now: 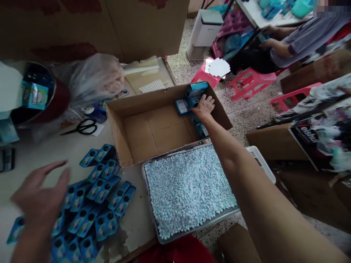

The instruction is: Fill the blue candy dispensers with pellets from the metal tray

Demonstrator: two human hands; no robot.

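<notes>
My right hand (203,106) reaches into the far right corner of an open cardboard box (117,128) and rests on a stack of small blue packs (195,93), fingers curled over them. Whether it grips one I cannot tell. My left hand (41,199) hovers blurred above a pile of flat blue pack sleeves (95,193) on the table, fingers spread and holding nothing. A metal tray (149,197) full of small pale blue-white pellets sits between the box and the table's front edge.
Scissors (82,128), a crumpled plastic bag (90,78) and a dark round tub (56,96) with a blue pack lie at the back left. Another person sits at the upper right near pink stools (248,84). Cardboard boxes (271,140) stand on the floor right.
</notes>
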